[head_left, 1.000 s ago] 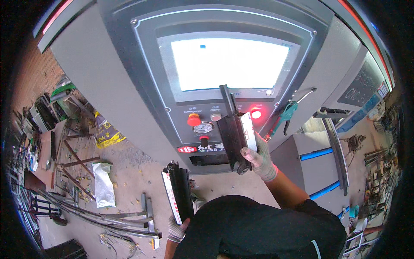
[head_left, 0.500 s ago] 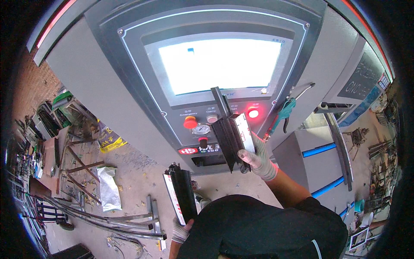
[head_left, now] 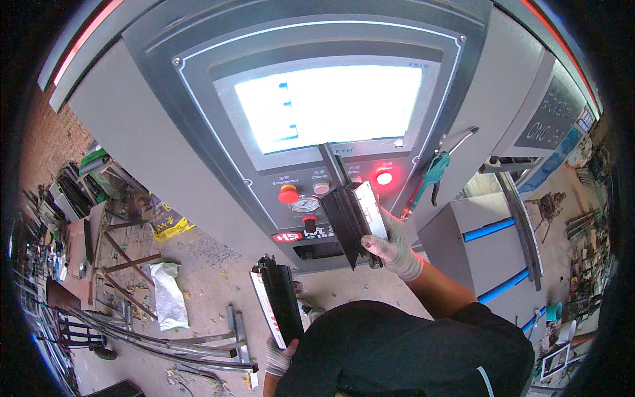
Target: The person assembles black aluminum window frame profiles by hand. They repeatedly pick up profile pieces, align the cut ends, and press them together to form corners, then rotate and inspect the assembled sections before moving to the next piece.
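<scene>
Two gloved hands in view, two black extruded profiles, one per hand. Left hand: low, beside the dark clothing; gripping the lower end of the first black profile, thumb against it; lie of the remaining fingers cannot be told. Profile tilted, over the floor, one white label strip on its left side.

Right hand: thumb and fingers pinching the second black profile from its right side, near the lower end. Profile tilted in front of the control panel; contact with panel cannot be told. One white label strip on it; one narrow black bar beyond its upper end, whether separate unclear.

Panel: one lit screen, one red mushroom button, one pale button, one glowing red button, one round gauge. To the right: one teal air gun.
</scene>
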The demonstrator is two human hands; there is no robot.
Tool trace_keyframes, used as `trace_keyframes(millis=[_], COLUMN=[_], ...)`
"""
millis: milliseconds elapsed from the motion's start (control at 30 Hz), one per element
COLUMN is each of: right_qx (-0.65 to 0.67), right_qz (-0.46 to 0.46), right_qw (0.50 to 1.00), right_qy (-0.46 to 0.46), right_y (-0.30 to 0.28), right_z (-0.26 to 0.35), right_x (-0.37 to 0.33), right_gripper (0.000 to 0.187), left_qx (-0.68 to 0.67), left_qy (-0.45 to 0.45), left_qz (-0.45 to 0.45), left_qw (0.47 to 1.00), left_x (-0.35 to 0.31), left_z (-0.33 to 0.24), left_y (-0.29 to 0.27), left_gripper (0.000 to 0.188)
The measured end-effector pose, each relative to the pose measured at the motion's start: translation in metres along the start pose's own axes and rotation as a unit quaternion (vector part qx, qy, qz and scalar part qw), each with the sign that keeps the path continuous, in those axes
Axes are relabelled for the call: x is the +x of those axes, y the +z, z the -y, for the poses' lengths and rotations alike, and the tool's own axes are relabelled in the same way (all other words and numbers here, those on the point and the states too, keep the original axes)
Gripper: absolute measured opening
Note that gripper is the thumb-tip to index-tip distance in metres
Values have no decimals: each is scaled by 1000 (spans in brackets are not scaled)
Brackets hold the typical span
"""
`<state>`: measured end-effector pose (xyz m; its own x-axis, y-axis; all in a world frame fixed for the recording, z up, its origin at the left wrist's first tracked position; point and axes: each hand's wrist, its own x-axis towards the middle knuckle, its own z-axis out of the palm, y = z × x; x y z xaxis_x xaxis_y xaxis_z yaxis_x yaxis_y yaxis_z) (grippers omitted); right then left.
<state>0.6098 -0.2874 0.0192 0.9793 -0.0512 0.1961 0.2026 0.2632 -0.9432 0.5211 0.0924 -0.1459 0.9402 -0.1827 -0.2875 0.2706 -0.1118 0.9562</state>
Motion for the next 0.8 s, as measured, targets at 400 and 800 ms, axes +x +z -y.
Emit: trace_keyframes(millis=[400, 800], right_qx=[126, 85], right_qz=[-42, -39], right_qw=[986, 992], right_qy=[-97, -89], right_y=[-26, -39], right_z=[0, -13], right_x=[1, 2], right_gripper=[73, 76], left_qx=[26, -36], left_qy=[-4, 36], left_qz=[14, -3], left_qw=[1000, 999], left_x=[0, -4], left_z=[-8, -8], left_y=[2, 6], left_gripper=[60, 56])
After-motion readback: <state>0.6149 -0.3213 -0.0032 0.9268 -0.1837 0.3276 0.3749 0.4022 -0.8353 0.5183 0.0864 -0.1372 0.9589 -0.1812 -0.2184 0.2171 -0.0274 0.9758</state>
